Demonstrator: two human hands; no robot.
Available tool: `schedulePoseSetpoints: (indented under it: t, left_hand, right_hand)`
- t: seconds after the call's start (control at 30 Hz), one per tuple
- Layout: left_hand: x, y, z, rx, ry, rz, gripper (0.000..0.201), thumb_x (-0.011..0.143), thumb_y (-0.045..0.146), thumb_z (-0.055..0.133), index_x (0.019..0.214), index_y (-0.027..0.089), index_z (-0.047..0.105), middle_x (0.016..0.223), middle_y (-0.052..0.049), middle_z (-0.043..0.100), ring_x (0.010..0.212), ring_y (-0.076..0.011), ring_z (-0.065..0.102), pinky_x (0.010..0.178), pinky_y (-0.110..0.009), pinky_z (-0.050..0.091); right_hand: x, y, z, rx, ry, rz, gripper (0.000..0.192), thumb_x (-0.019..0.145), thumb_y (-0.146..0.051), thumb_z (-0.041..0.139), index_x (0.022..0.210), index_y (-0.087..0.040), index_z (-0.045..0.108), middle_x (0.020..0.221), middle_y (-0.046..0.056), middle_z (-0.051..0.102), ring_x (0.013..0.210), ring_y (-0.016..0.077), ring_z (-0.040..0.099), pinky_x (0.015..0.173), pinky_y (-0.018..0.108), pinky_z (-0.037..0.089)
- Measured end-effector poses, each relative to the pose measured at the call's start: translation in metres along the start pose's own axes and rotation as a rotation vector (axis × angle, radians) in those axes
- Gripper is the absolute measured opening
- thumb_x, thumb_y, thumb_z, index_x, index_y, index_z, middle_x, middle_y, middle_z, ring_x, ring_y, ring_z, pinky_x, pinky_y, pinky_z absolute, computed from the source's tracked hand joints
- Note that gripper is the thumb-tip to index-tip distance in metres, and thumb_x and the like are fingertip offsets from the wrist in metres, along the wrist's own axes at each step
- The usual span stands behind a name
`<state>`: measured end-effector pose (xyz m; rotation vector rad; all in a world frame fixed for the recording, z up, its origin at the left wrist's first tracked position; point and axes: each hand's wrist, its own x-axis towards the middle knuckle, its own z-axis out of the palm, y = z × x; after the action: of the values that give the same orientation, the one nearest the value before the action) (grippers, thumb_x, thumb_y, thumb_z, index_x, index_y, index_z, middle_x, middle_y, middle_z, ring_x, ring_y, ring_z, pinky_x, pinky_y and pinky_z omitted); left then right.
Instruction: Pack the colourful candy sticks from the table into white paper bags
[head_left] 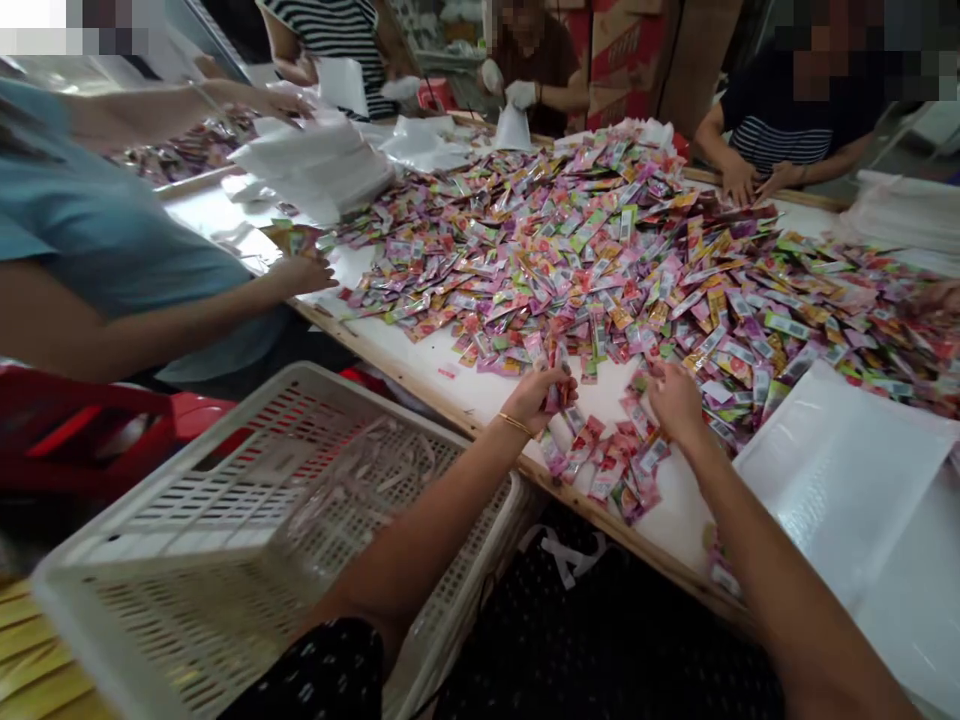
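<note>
My left hand (541, 396), with a thin bracelet at the wrist, is closed around a few small colourful packets (556, 385). To its right, my right hand (672, 396) is closed at the near edge of the heap, its fingers pinching a pink packet (639, 382) that shows only in part. A big heap of small printed packets (570, 250) in pink, purple, green and orange covers the white table (420, 365). Between my forearms, a smaller cluster of loose pink packets (615, 465) lies at the table's wooden edge.
A white plastic basket (225, 545) with clear bags inside stands left of me, beside a red chair (82, 430). Clear plastic bags (847, 470) lie to the right; more bags (315, 165) are stacked far left. Several people work round the table; one arm (187, 305) reaches in from the left.
</note>
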<state>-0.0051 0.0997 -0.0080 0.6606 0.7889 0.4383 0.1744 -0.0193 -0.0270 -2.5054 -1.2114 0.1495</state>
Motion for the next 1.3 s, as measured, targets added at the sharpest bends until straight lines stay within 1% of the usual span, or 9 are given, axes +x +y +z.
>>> schedulePoseSetpoints:
  t: [0.1, 0.23, 0.4, 0.53, 0.7, 0.9, 1.0, 1.1, 1.3]
  left_hand:
    - [0.007, -0.012, -0.002, -0.041, 0.011, -0.016, 0.009, 0.066, 0.004, 0.052, 0.068, 0.012, 0.053, 0.054, 0.000, 0.056, 0.042, -0.0067, 0.051, 0.044, -0.016, 0.042]
    - [0.016, -0.022, 0.000, -0.044, 0.009, -0.045, 0.011, 0.069, 0.003, 0.051, 0.062, 0.012, 0.052, 0.052, -0.001, 0.055, 0.043, -0.0072, 0.052, 0.042, -0.016, 0.040]
    - [0.021, -0.023, 0.005, -0.073, -0.004, -0.101, 0.014, 0.071, 0.003, 0.051, 0.060, 0.011, 0.052, 0.054, -0.002, 0.056, 0.044, -0.0063, 0.052, 0.043, -0.015, 0.041]
    - [0.019, -0.020, 0.002, -0.065, -0.005, -0.083, 0.011, 0.070, 0.004, 0.052, 0.061, 0.010, 0.054, 0.056, -0.002, 0.057, 0.045, -0.0065, 0.052, 0.043, -0.016, 0.041]
    - [0.017, -0.017, -0.009, -0.018, 0.008, -0.022, 0.006, 0.065, 0.005, 0.056, 0.065, 0.010, 0.056, 0.057, -0.002, 0.058, 0.045, -0.0066, 0.053, 0.044, -0.016, 0.042]
    - [0.011, -0.019, 0.004, 0.021, -0.064, -0.026, 0.007, 0.066, 0.006, 0.060, 0.066, 0.012, 0.054, 0.058, -0.001, 0.059, 0.046, -0.0074, 0.054, 0.043, -0.017, 0.040]
    - [0.009, -0.021, 0.021, 0.071, -0.104, -0.007, 0.009, 0.068, 0.008, 0.064, 0.069, 0.011, 0.056, 0.058, -0.002, 0.060, 0.045, -0.0074, 0.054, 0.043, -0.018, 0.039]
    - [0.016, -0.024, 0.043, 0.105, -0.153, 0.056, 0.018, 0.069, 0.018, 0.072, 0.069, 0.011, 0.056, 0.059, -0.002, 0.060, 0.046, -0.0080, 0.055, 0.043, -0.018, 0.038]
    - [0.044, -0.039, 0.078, 0.061, -0.067, 0.199, 0.036, 0.060, 0.031, 0.084, 0.070, 0.014, 0.054, 0.050, 0.005, 0.052, 0.039, -0.0058, 0.047, 0.041, -0.020, 0.034]
  right_hand:
    - [0.053, 0.008, -0.004, -0.073, -0.014, 0.184, 0.051, 0.087, -0.040, 0.055, 0.120, -0.001, 0.058, 0.116, 0.023, 0.060, 0.115, 0.0314, 0.053, 0.099, 0.040, 0.039]
    - [0.086, -0.015, 0.013, -0.061, 0.010, 0.350, 0.086, 0.074, -0.057, 0.067, 0.127, 0.008, 0.048, 0.128, 0.035, 0.047, 0.124, 0.0421, 0.041, 0.100, 0.050, 0.036]
    - [0.098, -0.040, 0.031, 0.103, 0.072, 0.437, 0.071, 0.077, -0.037, 0.068, 0.134, -0.003, 0.042, 0.137, 0.029, 0.039, 0.127, 0.0381, 0.040, 0.096, 0.047, 0.042]
    - [0.084, -0.022, 0.026, 0.254, -0.011, 0.395, 0.050, 0.072, -0.016, 0.063, 0.120, -0.010, 0.055, 0.121, 0.020, 0.056, 0.110, 0.0303, 0.057, 0.092, 0.040, 0.045]
    - [0.040, 0.018, 0.004, 0.584, -0.170, 0.450, 0.022, 0.070, -0.029, 0.063, 0.087, -0.014, 0.063, 0.081, 0.009, 0.065, 0.073, 0.0209, 0.061, 0.064, 0.032, 0.051]
    - [0.014, 0.028, -0.014, 0.925, -0.332, 0.430, 0.035, 0.059, -0.044, 0.070, 0.077, -0.015, 0.061, 0.078, 0.009, 0.067, 0.057, 0.0158, 0.056, 0.046, 0.027, 0.046]
    - [0.015, 0.022, -0.012, 0.940, -0.303, 0.395, 0.033, 0.060, -0.044, 0.069, 0.071, -0.015, 0.058, 0.069, 0.007, 0.063, 0.051, 0.0122, 0.050, 0.044, 0.025, 0.041]
    - [0.015, 0.012, -0.006, 0.886, -0.208, 0.348, 0.029, 0.067, -0.040, 0.065, 0.083, -0.017, 0.058, 0.068, 0.002, 0.060, 0.053, 0.0118, 0.049, 0.049, 0.024, 0.043]
    - [0.002, -0.015, 0.004, 0.492, 0.068, 0.159, 0.043, 0.075, -0.026, 0.059, 0.117, -0.015, 0.056, 0.107, 0.012, 0.058, 0.093, 0.0243, 0.058, 0.077, 0.036, 0.048]
